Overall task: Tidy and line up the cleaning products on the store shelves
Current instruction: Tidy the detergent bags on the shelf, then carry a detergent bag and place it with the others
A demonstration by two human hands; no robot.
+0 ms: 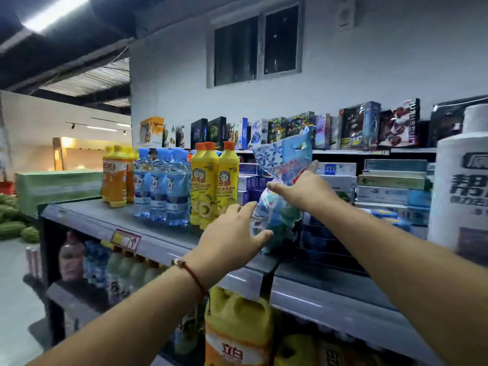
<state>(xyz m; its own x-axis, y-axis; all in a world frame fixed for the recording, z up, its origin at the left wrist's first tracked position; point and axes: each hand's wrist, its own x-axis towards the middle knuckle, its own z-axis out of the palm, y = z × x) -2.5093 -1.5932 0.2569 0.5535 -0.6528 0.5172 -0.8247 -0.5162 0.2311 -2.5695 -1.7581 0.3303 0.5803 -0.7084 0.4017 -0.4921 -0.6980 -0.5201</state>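
Both hands press flat on a soft blue bag [284, 186]: the left hand [232, 231] low down, the right hand [303, 187] higher up, fingers straight. The bag looks floppy, I think. Stand it straight, then slide it beside the yellow bottles [214, 186] just left of the hands.

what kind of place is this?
Most likely a small retail store. Detergent bottles stand in rows on a metal shelf with a price tag on its edge, boxed toys line the shelf behind, and melons are piled at left.
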